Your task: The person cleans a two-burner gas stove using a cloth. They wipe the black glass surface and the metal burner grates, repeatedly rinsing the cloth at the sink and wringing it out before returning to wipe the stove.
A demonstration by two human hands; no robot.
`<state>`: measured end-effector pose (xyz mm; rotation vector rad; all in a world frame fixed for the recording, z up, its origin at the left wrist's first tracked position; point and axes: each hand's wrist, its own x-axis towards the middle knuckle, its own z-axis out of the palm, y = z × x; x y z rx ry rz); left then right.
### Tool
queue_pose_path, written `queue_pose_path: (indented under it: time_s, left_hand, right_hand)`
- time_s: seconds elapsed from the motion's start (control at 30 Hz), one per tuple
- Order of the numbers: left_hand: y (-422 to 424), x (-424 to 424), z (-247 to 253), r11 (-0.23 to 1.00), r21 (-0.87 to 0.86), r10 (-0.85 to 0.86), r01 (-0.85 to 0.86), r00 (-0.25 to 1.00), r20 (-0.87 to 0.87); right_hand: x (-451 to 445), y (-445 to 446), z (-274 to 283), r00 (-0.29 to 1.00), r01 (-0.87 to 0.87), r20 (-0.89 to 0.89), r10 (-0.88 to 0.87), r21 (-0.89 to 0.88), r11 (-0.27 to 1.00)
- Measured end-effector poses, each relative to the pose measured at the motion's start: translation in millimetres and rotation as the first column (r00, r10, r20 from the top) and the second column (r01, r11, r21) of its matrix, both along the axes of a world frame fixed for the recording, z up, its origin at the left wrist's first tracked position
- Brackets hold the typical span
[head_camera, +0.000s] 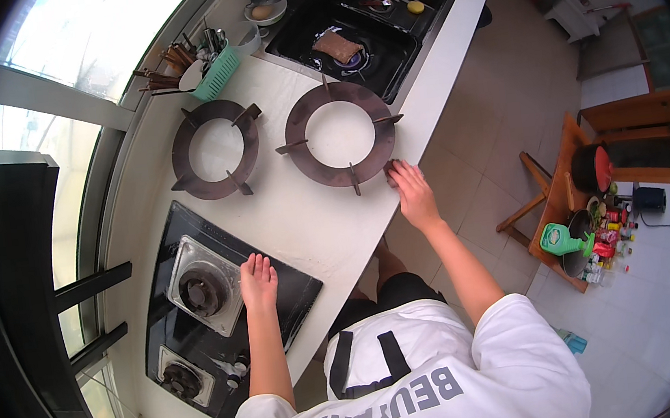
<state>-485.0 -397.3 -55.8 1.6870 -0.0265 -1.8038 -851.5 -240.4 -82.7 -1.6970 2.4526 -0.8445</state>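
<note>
My right hand is at the counter's front edge, its fingers closed on a dark scouring pad that is mostly hidden by them. Just beyond lies a large round metal pan support with upright prongs. A second pan support rests to its left on the white countertop. My left hand hovers over the black glass gas hob, palm partly upward and holding nothing. Near it are a burner in a square metal tray and a smaller burner.
A black sink holds a brown cloth. Beside it stands a green basket of utensils. A range hood is at the left. On the right, a wooden table carries a pot, bottles and a green spray bottle.
</note>
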Motion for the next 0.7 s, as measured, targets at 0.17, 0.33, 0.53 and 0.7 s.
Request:
queue_pose_path:
  time_s: [0.17, 0.33, 0.53, 0.7]
  left_hand:
    - [54, -20, 36, 0.995, -0.015, 0.103, -0.102, 0.994, 0.046]
    - [85, -105, 67, 0.983, -0.179, 0.058, -0.037, 0.992, 0.108]
    - [108, -269, 104, 0.962, -0.269, -0.051, 0.051, 0.999, 0.006]
    - [102, -342, 136, 0.93, -0.352, -0.097, 0.103, 0.995, 0.034]
  right_hand:
    - [-99, -32, -21, 1.0, 0.022, -0.005, -0.022, -0.029, 0.999]
    - [-216, -90, -31, 0.997, -0.05, 0.058, 0.051, -0.017, 0.999]
    - [-359, -145, -39, 0.995, -0.07, 0.078, 0.067, 0.036, 0.997]
    - [-437, -163, -44, 0.995, -0.063, 0.084, 0.058, 0.065, 0.996]
